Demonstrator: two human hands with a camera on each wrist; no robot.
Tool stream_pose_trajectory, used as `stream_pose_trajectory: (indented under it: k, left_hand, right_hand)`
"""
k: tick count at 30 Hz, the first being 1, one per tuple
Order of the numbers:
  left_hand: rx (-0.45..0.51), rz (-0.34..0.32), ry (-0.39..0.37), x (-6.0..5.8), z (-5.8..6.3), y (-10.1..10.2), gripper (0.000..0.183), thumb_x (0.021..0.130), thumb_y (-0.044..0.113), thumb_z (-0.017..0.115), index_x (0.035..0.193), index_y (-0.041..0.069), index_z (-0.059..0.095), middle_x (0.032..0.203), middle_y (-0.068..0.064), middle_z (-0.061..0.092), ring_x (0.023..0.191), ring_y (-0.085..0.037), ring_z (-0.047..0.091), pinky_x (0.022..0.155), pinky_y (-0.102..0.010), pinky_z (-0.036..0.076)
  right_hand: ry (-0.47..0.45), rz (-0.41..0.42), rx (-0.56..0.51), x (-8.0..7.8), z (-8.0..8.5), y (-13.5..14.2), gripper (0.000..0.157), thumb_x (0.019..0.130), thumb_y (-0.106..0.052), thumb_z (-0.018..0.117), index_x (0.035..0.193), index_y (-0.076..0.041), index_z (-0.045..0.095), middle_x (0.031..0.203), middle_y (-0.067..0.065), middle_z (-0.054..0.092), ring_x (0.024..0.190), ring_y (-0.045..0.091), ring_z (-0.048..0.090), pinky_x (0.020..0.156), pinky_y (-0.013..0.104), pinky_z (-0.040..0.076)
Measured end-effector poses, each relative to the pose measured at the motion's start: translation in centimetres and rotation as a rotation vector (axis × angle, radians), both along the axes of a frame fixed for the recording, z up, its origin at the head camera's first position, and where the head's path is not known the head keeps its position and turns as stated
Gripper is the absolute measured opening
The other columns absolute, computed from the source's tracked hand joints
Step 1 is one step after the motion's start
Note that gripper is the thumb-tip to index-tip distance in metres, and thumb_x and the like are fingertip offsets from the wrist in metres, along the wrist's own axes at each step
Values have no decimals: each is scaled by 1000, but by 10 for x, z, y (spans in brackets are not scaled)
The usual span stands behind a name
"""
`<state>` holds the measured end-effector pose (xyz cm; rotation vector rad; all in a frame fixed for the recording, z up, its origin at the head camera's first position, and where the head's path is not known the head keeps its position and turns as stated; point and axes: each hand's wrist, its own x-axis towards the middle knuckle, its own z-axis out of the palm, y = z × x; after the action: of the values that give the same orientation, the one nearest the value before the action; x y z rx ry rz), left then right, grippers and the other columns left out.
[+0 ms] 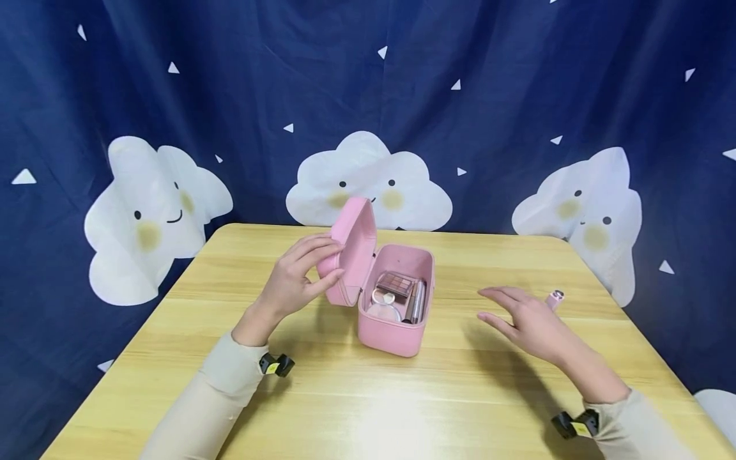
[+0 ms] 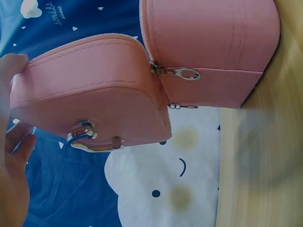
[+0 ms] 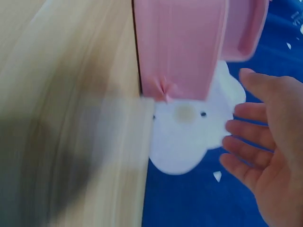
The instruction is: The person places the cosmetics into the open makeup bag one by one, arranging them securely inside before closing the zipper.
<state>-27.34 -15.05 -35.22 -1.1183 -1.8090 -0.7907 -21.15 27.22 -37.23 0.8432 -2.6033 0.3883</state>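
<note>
A pink cosmetic case [image 1: 397,340] stands on the table with its lid [image 1: 358,255] swung up to the left. My left hand [image 1: 299,275] grips that lid by its outer edge, thumb on the near side. In the left wrist view, the lid's handle [image 2: 92,142] and a zipper pull [image 2: 187,74] show. Inside the case lie an eyeshadow palette [image 1: 397,284], a round compact [image 1: 384,312], a smaller round item [image 1: 382,296] and slim tubes [image 1: 418,300]. To the right of the case, my right hand [image 1: 529,322] hovers above the table, fingers extended, holding nothing.
A small pink tube with a shiny end [image 1: 555,298] is just behind my right hand, partly hidden by it. The wooden table [image 1: 259,409] ends at a dark blue curtain [image 1: 477,38] with white clouds.
</note>
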Motion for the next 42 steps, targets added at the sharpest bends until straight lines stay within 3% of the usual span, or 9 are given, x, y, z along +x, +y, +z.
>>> stream_pose_trajectory:
  k: [8,10,15,19,24,30,35,42]
  left_hand:
    - [-21,0,-44,3,-2,-4,37,95,33,64,113,1,69,117,-13,66,111,-29,62,100,-32,47]
    - [-25,1,-38,3,-1,-5,37,95,33,64,113,1,69,117,-13,66,110,-30,62,100,-32,47]
    - [-26,0,-37,3,0,-6,38,95,34,63,111,0,70,115,-14,67,109,-30,63,100,-32,47]
    - [-26,-4,-53,5,0,-5,36,95,32,64,112,1,70,116,-13,67,110,-30,62,100,-32,47]
    - [-31,-12,-55,5,-1,-4,33,93,27,67,112,1,69,116,-14,66,111,-30,62,100,-33,47]
    - [-36,-14,-53,4,-1,-2,33,92,27,68,113,1,70,117,-14,66,111,-30,62,100,-34,47]
    - [-42,-4,-68,6,1,1,32,89,21,73,114,1,69,118,-14,66,111,-30,62,99,-34,48]
    - [-13,49,-91,14,4,7,34,89,23,74,114,0,69,118,-14,66,113,-31,61,101,-35,46]
  right_hand:
    - [-39,-64,52,15,7,42,40,84,-27,77,114,-3,68,105,12,68,93,33,66,79,52,52]
    - [-74,-84,74,17,6,52,40,82,-27,78,113,-3,68,107,15,68,98,37,65,79,54,52]
    - [-219,-141,137,20,-5,71,43,83,-29,78,115,-2,68,114,25,65,103,45,62,82,58,51]
    - [-271,-165,172,17,-18,81,42,82,-30,78,113,-3,67,108,20,68,94,40,66,78,56,52]
    - [-254,-177,182,14,-31,86,39,80,-23,80,111,-1,68,104,20,68,90,39,67,76,55,53]
    - [-236,-193,194,9,-36,88,36,79,-18,80,108,0,67,94,14,66,73,25,64,59,44,52]
    - [-220,-181,181,5,-39,87,36,78,-18,82,106,-1,67,99,17,65,77,31,67,61,48,53]
    - [-174,-123,157,0,-33,77,29,78,-15,81,102,-4,68,90,12,67,74,31,67,62,49,54]
